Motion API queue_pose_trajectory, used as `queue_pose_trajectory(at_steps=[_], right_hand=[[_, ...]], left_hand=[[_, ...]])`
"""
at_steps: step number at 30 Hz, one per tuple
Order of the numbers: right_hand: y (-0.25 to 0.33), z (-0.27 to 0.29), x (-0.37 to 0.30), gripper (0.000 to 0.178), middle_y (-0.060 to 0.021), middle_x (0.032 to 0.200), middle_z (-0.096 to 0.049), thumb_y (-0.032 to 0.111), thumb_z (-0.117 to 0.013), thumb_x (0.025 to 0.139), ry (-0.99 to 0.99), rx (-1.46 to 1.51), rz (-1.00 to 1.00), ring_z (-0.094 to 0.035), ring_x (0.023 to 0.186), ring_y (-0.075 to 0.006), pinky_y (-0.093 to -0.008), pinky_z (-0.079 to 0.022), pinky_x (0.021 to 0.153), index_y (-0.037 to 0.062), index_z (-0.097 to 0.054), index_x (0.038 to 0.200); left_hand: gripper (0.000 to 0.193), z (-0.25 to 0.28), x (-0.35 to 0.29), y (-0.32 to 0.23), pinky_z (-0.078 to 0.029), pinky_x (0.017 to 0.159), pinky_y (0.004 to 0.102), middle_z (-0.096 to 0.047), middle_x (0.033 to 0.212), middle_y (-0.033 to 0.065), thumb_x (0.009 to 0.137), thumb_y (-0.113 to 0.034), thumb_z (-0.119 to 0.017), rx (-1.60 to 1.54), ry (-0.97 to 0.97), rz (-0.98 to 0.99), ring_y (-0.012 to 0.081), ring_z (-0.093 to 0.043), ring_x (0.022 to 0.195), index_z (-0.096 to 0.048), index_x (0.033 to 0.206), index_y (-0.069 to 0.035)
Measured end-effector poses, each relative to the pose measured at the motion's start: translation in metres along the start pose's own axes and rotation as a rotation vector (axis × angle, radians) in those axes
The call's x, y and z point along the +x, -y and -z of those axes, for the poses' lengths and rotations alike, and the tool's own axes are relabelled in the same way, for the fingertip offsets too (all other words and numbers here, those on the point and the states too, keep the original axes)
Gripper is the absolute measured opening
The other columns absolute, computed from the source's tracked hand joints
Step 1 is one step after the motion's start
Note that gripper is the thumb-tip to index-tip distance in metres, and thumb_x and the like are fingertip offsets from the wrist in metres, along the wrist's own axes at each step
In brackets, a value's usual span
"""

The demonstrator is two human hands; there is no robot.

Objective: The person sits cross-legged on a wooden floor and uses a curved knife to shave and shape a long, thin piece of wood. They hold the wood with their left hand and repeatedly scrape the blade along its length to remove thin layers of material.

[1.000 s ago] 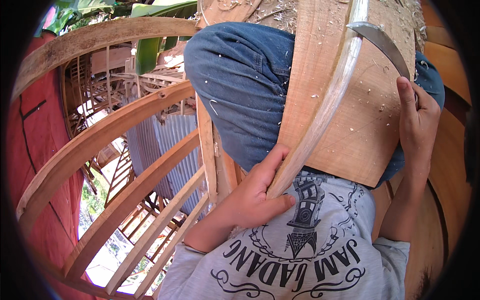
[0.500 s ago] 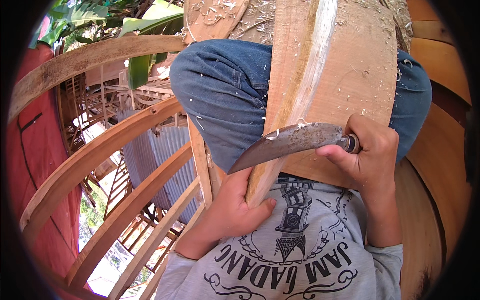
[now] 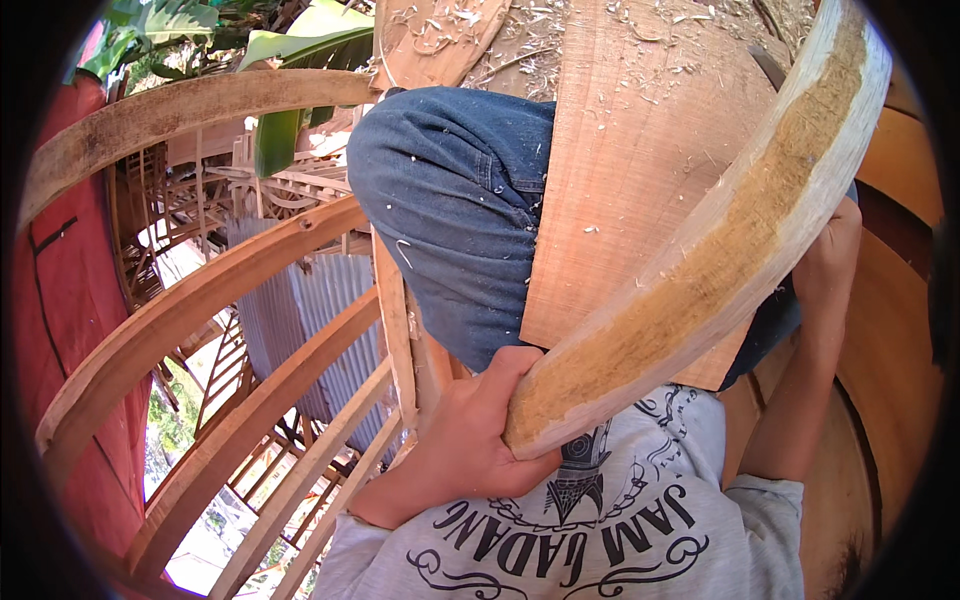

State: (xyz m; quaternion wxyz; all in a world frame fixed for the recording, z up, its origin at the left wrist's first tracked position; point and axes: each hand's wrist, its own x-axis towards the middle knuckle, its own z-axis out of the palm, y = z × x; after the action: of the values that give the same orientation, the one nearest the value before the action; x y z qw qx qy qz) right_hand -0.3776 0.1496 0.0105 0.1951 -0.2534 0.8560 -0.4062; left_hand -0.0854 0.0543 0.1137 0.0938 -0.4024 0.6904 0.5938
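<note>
A flat wooden board [image 3: 620, 190] lies on the person's lap, over blue trousers [image 3: 450, 215]. The curved piece of wood [image 3: 700, 285] slants above the board, from its near edge to past its right side; it is pale, with a yellow-brown strip along its length. Whether it touches the board cannot be told. At the board's near edge, the left hand [image 3: 475, 425] is wrapped around the lower end of this piece, gripping it between thumb and fingers. The right hand [image 3: 835, 240], to the right of the board, is partly behind the curved wood; its fingers are hidden, so I cannot tell how its grip stands. A dark sliver [image 3: 768, 65], unclear in kind, shows by the board's upper right. Shavings [image 3: 591, 230] are scattered on the board. Nearer than the board is the grey printed shirt [image 3: 745, 545]. Left of the board are curved wooden ribs [image 3: 205, 277] and a corrugated sheet [image 3: 335, 310]; right of it, wide brown planks [image 3: 890, 330].
</note>
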Motion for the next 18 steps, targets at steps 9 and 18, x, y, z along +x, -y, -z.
queue_pose_trajectory(at_steps=[9,18], right_hand=[[-0.002,0.001,-0.015,0.057,0.0052,0.056,-0.027,0.046,-0.052,0.095,0.087,0.055,-0.150,-0.024,0.055,-0.0066,-0.0282,-0.019,0.047,0.0022,-0.037,0.060],[0.048,-0.020,-0.029,0.050,-0.0042,0.046,-0.043,0.043,-0.070,0.081,0.227,-0.252,0.074,-0.037,0.040,-0.0127,-0.0295,-0.029,0.040,-0.0009,-0.055,0.062]], left_hand=[[0.046,0.018,0.025,0.021,-0.051,0.064,0.0351,-0.062,0.081,0.0170,0.065,-0.009,-0.067,0.329,-0.352,-0.037,0.0319,-0.066,0.071,-0.049,0.107,-0.003],[0.046,0.020,0.037,0.056,-0.050,0.066,0.0312,-0.063,0.084,0.0141,0.062,-0.007,-0.069,0.462,-0.427,-0.092,0.0250,-0.065,0.072,-0.052,0.105,-0.003]])
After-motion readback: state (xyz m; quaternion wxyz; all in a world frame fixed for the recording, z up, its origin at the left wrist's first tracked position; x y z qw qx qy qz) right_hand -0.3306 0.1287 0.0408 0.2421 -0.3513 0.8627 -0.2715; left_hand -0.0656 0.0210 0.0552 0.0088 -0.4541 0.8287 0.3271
